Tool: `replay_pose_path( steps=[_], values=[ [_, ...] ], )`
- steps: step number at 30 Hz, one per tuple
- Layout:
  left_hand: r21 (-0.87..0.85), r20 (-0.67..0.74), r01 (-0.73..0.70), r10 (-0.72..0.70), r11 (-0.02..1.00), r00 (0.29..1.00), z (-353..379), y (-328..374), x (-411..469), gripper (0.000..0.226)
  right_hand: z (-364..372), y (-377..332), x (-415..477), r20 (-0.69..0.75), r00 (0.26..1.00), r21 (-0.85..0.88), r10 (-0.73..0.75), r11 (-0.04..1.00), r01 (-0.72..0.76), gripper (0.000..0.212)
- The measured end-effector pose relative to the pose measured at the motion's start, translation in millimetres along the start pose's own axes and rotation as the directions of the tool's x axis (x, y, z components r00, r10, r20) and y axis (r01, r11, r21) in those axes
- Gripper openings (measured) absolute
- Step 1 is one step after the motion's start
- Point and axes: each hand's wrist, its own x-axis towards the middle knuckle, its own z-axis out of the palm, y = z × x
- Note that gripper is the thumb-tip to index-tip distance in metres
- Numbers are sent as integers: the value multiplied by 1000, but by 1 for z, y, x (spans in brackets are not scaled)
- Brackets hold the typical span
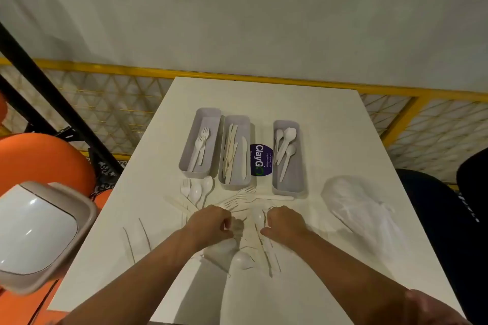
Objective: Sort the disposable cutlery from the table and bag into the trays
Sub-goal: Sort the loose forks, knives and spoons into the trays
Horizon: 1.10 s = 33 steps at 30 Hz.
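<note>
Head view. Note left hand (211, 221) and right hand (285, 221), fingers curled, down among loose cutlery (239, 196) on table (330, 140); cannot tell what either grips. Beyond: fork tray (208, 115), knife tray (237, 119), spoon tray (290, 182), partly filled. Right: bag (356, 208), apparently full. Expect mis-sorting from white-on-white, overlapping handles. Beware lifting tangled pieces together and dropping one.

Three long grey trays stand lengthwise, side by side. The left tray (208, 114) holds white forks (199, 148), the middle tray (237, 119) pale knives (231, 153), possibly wooden, and the right tray (290, 181) white spoons (286, 145). Loose cutlery (237, 199) lies scattered just before them. A clear plastic bag (361, 211) lies to their right.
</note>
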Motion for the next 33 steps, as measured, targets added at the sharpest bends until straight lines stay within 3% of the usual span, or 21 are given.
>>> replay_pose_path(
  steps=[4,10,19,22,25,28,30,33],
  values=[
    [237,28,53,-61,970,998,4,-4,-9,38,5,-3,0,17,999,-44,41,998,-40,42],
    [303,37,76,-91,950,995,19,-7,-16,45,12,-3,1,-34,997,-51,73,996,-75,30],
    [79,-2,91,-92,993,996,30,-7,-16,32,0,1,-1,-91,992,70,88,994,-82,15],
    [-69,15,98,-97,993,995,29,-12,-13,22,-3,6,0,-96,992,227,80,972,-57,33],
    [-285,20,70,-67,956,998,18,-16,-13,18,-13,5,-4,-88,994,510,71,860,-16,12],
    [-572,-24,13,-33,820,999,-2,-14,-13,23,-26,-4,-11,8,998,766,67,641,-49,8],
    [-777,-50,-12,-43,629,998,-15,-7,-13,9,-33,-13,-15,46,997,843,57,534,-69,12],
    [-947,-51,-15,-104,321,993,-30,6,-4,10,-39,-25,-17,41,999,896,28,441,-49,17]
  ],
)
